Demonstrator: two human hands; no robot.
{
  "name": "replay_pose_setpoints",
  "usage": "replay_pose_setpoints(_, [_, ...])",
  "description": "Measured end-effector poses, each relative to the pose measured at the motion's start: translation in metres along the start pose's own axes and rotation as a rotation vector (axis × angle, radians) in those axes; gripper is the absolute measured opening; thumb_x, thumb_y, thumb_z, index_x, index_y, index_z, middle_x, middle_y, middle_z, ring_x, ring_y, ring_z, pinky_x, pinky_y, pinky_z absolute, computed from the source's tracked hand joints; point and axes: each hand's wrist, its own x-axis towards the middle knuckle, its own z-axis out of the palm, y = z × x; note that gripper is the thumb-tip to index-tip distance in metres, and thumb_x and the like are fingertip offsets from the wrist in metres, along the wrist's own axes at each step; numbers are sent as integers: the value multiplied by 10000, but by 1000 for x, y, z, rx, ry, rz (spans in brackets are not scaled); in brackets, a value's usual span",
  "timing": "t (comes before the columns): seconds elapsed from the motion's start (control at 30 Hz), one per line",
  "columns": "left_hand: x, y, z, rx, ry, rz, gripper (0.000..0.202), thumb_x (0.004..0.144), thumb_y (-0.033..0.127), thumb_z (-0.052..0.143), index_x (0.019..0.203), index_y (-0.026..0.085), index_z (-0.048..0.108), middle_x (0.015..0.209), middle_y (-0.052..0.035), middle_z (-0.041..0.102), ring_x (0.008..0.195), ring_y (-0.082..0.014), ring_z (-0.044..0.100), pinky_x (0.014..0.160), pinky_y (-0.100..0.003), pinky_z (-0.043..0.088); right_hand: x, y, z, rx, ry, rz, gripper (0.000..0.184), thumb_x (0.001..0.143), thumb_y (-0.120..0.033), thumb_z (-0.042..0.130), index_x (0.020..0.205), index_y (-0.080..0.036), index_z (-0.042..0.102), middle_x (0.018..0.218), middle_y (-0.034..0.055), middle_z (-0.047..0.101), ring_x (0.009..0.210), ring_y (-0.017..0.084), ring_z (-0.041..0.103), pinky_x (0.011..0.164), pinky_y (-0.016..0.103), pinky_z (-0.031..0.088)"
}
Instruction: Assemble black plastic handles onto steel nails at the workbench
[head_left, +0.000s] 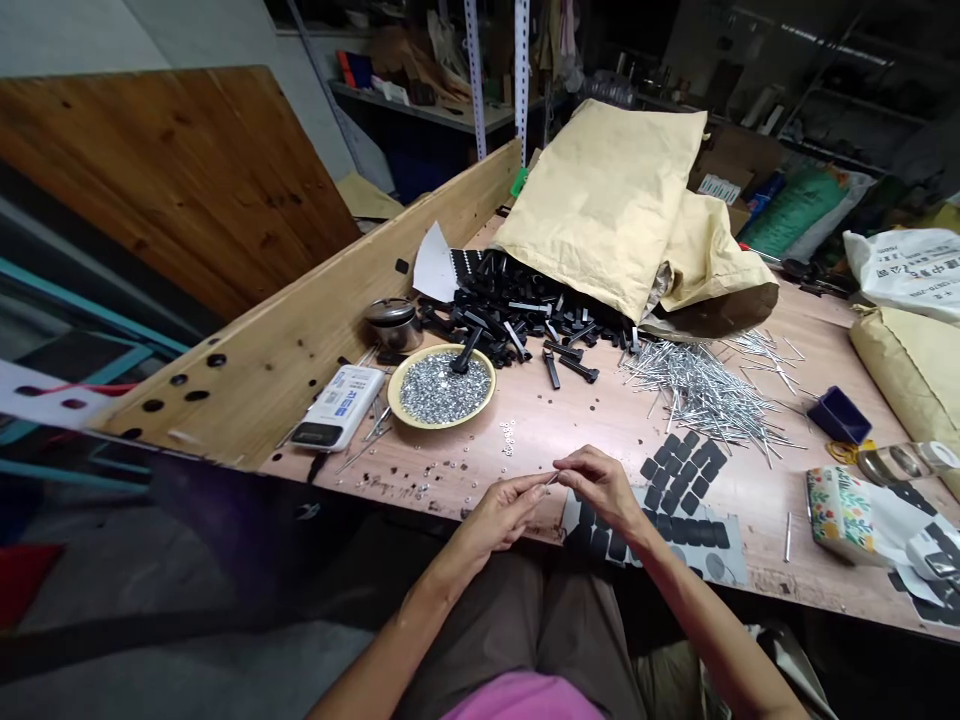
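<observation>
My left hand (pixel 504 512) and my right hand (pixel 600 484) meet over the front edge of the table, fingertips almost touching. Between them is a thin metal rod (pixel 553 478), mostly hidden by the fingers; both hands pinch it. Close to my right hand, black rounded pads (pixel 682 470) lie in rows on the tabletop and on a grey sheet (pixel 727 568). Several small light rings (pixel 508 438) are scattered beyond my left hand. A yellow bowl (pixel 396 412) full of small shiny metal parts stands farther left, with a black part (pixel 466 352) resting in it.
Behind lie a heap of black plastic parts (pixel 517 310) and a large paper sack (pixel 600 200). Loose metal rods (pixel 705 390) form a pile at right, near a dark blue box (pixel 838 415) and a flowered box (pixel 840 510). A wooden board (pixel 330 300) borders the left, beside a white device (pixel 341 405).
</observation>
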Motion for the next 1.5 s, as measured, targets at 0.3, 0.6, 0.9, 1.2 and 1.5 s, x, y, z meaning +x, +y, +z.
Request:
replay_pose_setpoints(0.3, [-5, -1, 10, 247, 113, 243, 266, 677, 381, 677, 869, 208, 740, 580, -20, 598, 504, -130, 534, 420, -205, 375, -4, -17, -22, -75, -154, 1, 376, 849, -505, 525, 801, -182, 712, 728, 58, 672, 663, 139, 635, 607, 237, 494])
replay_pose_setpoints(0.6, [-5, -2, 21, 399, 103, 378, 226, 752, 368, 589, 816, 223, 751, 640, -50, 677, 663, -209, 635, 589, -269, 478, -13, -15, -32, 13, -213, 64, 399, 843, -526, 517, 847, -178, 712, 756, 58, 685, 661, 146, 661, 612, 241, 520])
replay_pose_setpoints(0.9, [-7, -11, 26, 527, 283, 508, 210, 686, 322, 675, 871, 260, 752, 644, -69, 664, 617, -185, 592, 616, -242, 450, -15, -27, -46, -183, -238, 59, 331, 860, -459, 533, 842, -184, 716, 707, 45, 686, 616, 134, 634, 575, 216, 480])
replay_pose_setpoints(1.2, [-6, 3, 30, 78, -172, -31, 503, 609, 573, 680, 865, 142, 727, 368, 115, 254, 312, -17, 130, 318, -158, 118, -18, -27, -50, -68, -207, -103, 345, 881, -467, 490, 844, -184, 684, 761, 57, 675, 698, 143, 637, 648, 241, 500])
replay_pose_setpoints(1.5, [-4, -13, 40, 468, 225, 533, 181, 735, 267, 621, 862, 268, 751, 925, -51, 734, 877, -232, 665, 823, -330, 501, -29, -20, -38, -374, -124, -113, 431, 955, -456, 305, 817, -176, 603, 736, 53, 588, 675, 136, 547, 624, 238, 433])
